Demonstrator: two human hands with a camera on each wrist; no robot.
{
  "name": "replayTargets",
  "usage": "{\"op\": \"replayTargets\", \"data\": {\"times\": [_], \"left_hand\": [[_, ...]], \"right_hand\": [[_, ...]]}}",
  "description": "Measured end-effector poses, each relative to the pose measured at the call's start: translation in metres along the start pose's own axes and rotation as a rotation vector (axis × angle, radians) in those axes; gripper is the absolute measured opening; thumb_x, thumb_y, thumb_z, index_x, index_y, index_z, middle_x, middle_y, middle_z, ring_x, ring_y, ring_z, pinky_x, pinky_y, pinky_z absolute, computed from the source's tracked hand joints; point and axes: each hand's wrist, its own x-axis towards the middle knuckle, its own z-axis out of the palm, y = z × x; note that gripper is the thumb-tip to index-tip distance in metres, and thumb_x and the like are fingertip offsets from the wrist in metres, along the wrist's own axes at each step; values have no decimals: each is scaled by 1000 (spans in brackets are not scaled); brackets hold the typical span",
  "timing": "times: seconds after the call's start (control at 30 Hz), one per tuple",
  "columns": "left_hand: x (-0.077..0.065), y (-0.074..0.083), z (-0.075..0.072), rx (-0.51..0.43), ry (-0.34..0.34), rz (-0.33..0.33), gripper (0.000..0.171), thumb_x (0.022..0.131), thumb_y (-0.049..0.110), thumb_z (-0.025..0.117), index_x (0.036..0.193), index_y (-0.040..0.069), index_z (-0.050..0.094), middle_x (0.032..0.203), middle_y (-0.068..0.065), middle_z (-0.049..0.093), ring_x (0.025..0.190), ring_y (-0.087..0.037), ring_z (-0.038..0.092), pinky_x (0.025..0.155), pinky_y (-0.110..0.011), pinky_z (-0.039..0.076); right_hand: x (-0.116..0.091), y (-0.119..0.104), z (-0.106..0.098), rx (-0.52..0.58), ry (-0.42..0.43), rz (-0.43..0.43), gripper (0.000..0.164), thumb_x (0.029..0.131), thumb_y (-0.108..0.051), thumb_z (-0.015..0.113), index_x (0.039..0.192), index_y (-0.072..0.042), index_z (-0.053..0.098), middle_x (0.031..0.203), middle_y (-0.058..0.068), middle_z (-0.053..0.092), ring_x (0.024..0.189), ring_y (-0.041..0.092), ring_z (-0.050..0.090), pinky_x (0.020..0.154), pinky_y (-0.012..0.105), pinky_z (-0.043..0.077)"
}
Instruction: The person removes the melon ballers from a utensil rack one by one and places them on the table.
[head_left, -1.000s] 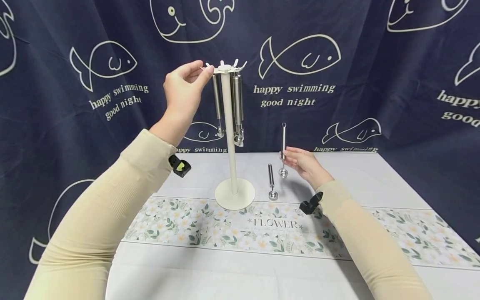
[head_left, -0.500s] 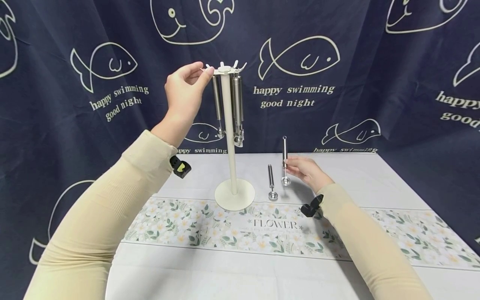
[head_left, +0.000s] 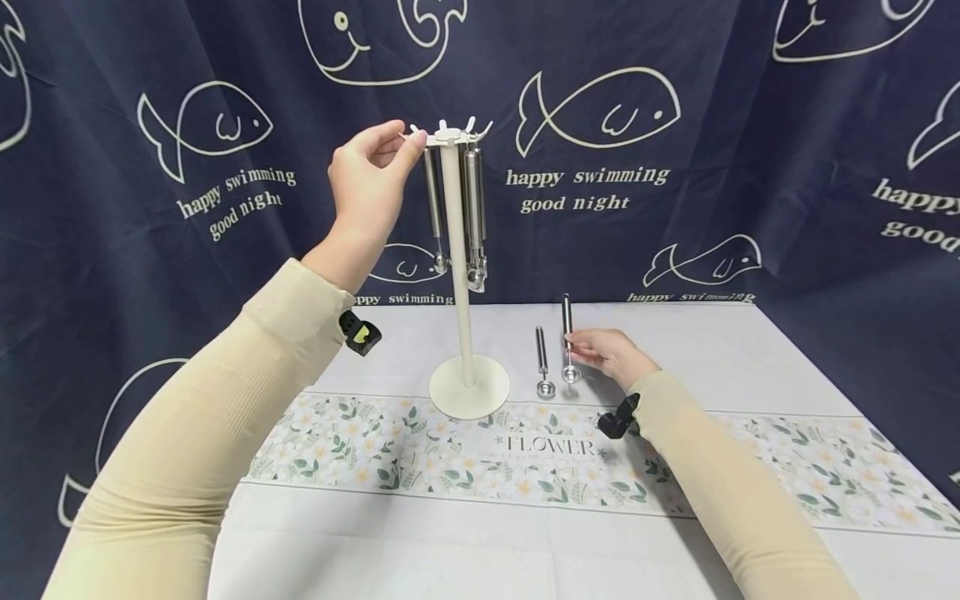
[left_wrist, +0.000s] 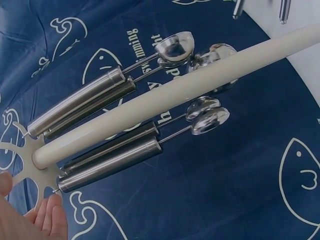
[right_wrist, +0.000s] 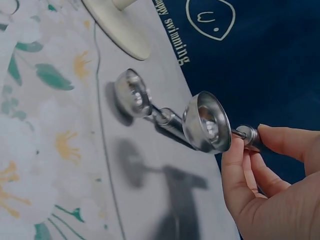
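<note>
A cream stand (head_left: 466, 325) with a ring of hooks at its top rises from a round base. My left hand (head_left: 371, 179) pinches one of those hooks between thumb and fingers. Several steel scoops (left_wrist: 107, 167), with round bowls and tubular handles, hang bowl-down around the pole. My right hand (head_left: 611, 354) holds another steel scoop (head_left: 567, 321) by its handle, bowl lowest, its shadow separate on the cloth in the right wrist view. Just left of it a second scoop (head_left: 542, 354) lies on the table, bowl toward me.
The white tablecloth (head_left: 420, 542) carries a floral band (head_left: 337, 450) with the word FLOWER across it. Behind the table hangs a dark blue curtain (head_left: 360, 83) with fish drawings. The stand's base (head_left: 470, 387) stands left of the loose scoops.
My right hand has lowered the scoop it holds toward the table, bringing it slightly nearer to me. The left hand keeps its place on the hook.
</note>
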Motion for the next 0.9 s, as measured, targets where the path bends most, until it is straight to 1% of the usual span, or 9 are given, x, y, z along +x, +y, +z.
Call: {"op": "replayTargets", "data": {"times": [0.07,0.13,0.27,0.43,0.5,0.63,0.7,0.9], "left_hand": [[0,0,0,-3,3,-2,42,88,32,72,122,10,67,112,-7,71,101,-9,67,88,-17,51],[0,0,0,-1,6,-2,41,88,33,72,122,10,68,112,-7,71,101,-10,67,87,-17,51],[-1,-1,1,2,5,5,41,88,33,72,122,9,67,111,-7,71,100,-10,67,87,-17,51],[-1,0,2,-5,4,8,42,88,32,72,122,8,67,110,-7,71,100,-10,67,87,-17,51],[-2,0,1,-7,4,4,42,88,32,72,122,8,67,111,-7,71,101,-10,67,87,-17,51],[-1,1,1,-7,6,1,42,88,32,72,122,9,67,111,-7,71,101,-9,67,87,-17,51],[-1,1,1,-7,6,1,42,88,33,72,122,9,67,112,-7,71,101,-9,67,87,-17,51],[0,0,0,0,-2,4,43,88,33,72,123,9,66,112,-6,71,101,-9,67,88,-17,51]], "right_hand": [[2,4,0,-2,-1,5,9,93,8,54,97,0,52,72,2,65,67,8,67,82,24,57],[4,8,0,-18,10,10,10,92,8,54,99,1,52,70,2,65,65,7,67,80,23,58],[9,13,1,-78,53,25,15,91,6,58,104,2,52,68,1,64,63,7,67,74,21,58],[12,18,4,-114,97,18,15,89,6,61,103,4,54,65,1,63,58,6,65,69,19,58],[12,19,6,-129,121,15,21,88,5,62,108,6,53,65,1,62,58,6,64,68,20,58],[13,21,7,-164,163,19,40,87,4,63,124,11,48,64,0,61,57,5,63,67,20,59],[14,23,7,-172,180,25,47,87,4,64,129,12,46,63,0,61,56,5,63,66,20,59],[19,25,7,-202,197,46,48,86,3,66,130,13,47,64,1,62,56,6,64,66,21,59]]}}
